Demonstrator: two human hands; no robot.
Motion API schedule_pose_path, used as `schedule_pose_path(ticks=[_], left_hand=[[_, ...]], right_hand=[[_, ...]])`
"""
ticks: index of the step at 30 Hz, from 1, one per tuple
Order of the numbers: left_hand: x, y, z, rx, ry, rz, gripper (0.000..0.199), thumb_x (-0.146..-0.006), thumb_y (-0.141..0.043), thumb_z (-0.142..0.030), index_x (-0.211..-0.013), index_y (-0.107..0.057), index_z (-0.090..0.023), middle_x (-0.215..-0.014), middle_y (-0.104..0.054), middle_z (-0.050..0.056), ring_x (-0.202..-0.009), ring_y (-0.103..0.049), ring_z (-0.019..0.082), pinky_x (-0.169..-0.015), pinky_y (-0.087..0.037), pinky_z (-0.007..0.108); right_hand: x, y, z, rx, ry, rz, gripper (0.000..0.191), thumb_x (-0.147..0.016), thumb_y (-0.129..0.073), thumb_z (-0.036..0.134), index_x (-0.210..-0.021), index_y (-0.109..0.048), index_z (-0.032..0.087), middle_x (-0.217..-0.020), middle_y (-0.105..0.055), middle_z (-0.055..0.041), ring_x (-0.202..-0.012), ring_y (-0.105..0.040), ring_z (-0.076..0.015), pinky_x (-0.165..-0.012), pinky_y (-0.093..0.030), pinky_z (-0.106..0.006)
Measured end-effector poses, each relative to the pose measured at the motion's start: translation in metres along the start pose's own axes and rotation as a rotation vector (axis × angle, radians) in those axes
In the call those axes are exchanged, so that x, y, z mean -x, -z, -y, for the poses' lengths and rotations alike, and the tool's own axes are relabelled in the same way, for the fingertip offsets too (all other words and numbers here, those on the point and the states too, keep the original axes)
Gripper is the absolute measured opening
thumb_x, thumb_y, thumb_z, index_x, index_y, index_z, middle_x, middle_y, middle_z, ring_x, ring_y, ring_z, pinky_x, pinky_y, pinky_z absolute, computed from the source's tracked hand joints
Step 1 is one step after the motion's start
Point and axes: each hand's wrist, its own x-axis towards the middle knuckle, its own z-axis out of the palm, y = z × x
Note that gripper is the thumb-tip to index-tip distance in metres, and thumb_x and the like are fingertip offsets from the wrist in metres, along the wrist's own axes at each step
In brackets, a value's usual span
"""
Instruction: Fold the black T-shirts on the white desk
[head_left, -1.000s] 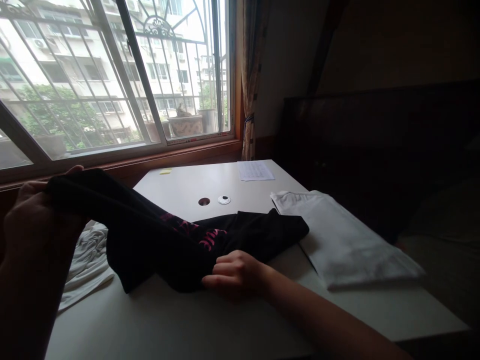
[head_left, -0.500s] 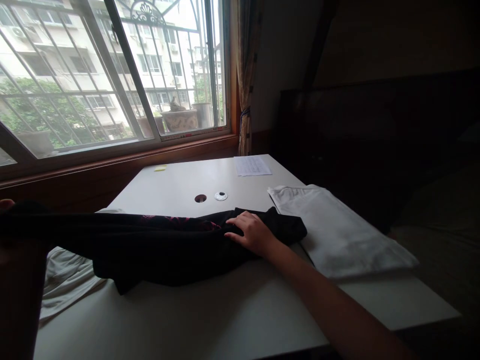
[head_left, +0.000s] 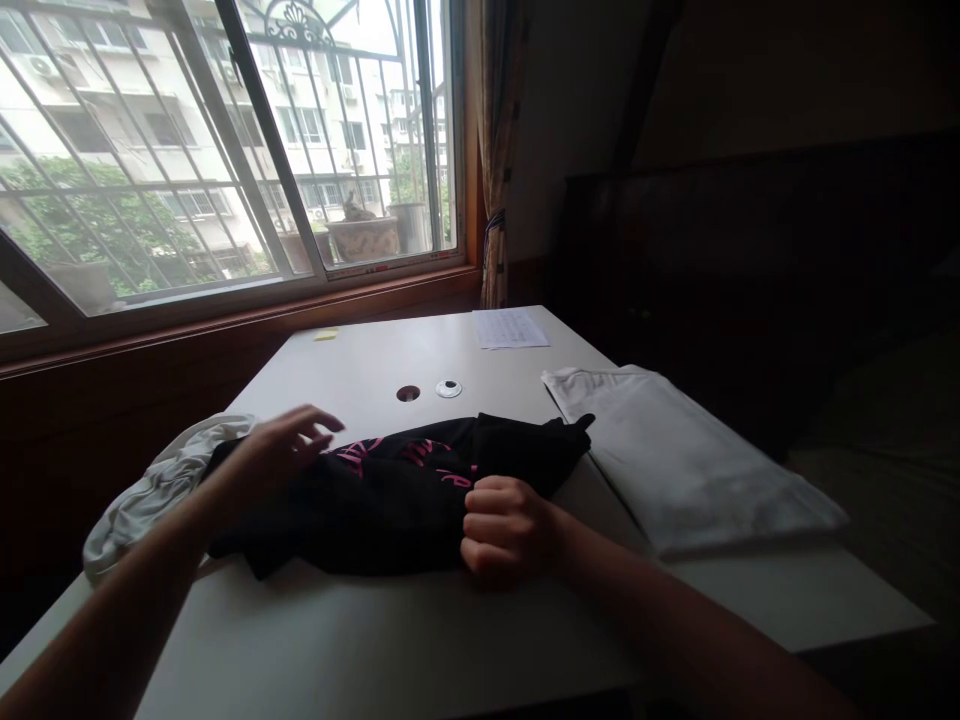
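- A white desk [head_left: 360, 640] stands in a dim room, window [head_left: 337, 150] at its eleven o'clock.
- Black garment [head_left: 375, 525] with pink lettering lies rumpled mid-desk.
- Left hand [head_left: 296, 435]: at the garment's ten o'clock, fingers open.
- Right hand [head_left: 502, 530]: at four, fingers gripping its edge.
- Folded white cloth [head_left: 690, 470]: at three.

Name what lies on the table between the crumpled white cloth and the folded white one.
The pink-lettered black garment lies between them, as the head view shows.
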Motion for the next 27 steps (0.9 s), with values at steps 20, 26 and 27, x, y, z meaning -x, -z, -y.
schedule_pose_path(ticks=[20,26,27], left_hand=[[-0.030,-0.088,-0.076,-0.438,-0.200,0.498,0.040,-0.097,-0.043,-0.011,-0.127,-0.064,-0.026,-0.090,-0.075,0.008,-0.077,-0.072,0.023,-0.064,-0.048,0.029],[-0.029,-0.079,-0.079,-0.538,-0.242,0.327,0.024,-0.094,-0.047,-0.010,-0.103,-0.066,-0.020,-0.084,-0.072,0.006,-0.068,-0.069,0.021,-0.056,-0.040,0.028],[-0.030,-0.072,-0.077,-0.560,-0.212,0.282,0.021,-0.094,-0.047,-0.012,-0.103,-0.065,-0.020,-0.083,-0.071,0.005,-0.064,-0.066,0.020,-0.054,-0.037,0.028]], right_hand=[[0.000,-0.019,0.009,-0.088,0.107,-0.039,0.029,-0.084,-0.067,0.029,-0.062,-0.049,0.022,-0.059,-0.039,0.0057,-0.055,-0.042,-0.0113,-0.049,-0.029,-0.031],[0.000,-0.019,0.008,-0.043,0.088,-0.026,0.027,-0.087,-0.064,0.030,-0.064,-0.052,0.022,-0.061,-0.044,0.0055,-0.057,-0.044,-0.0117,-0.053,-0.032,-0.031],[0.000,-0.020,0.008,-0.037,0.076,-0.010,0.026,-0.088,-0.064,0.032,-0.066,-0.053,0.022,-0.061,-0.045,0.0055,-0.058,-0.044,-0.0120,-0.053,-0.033,-0.031]])
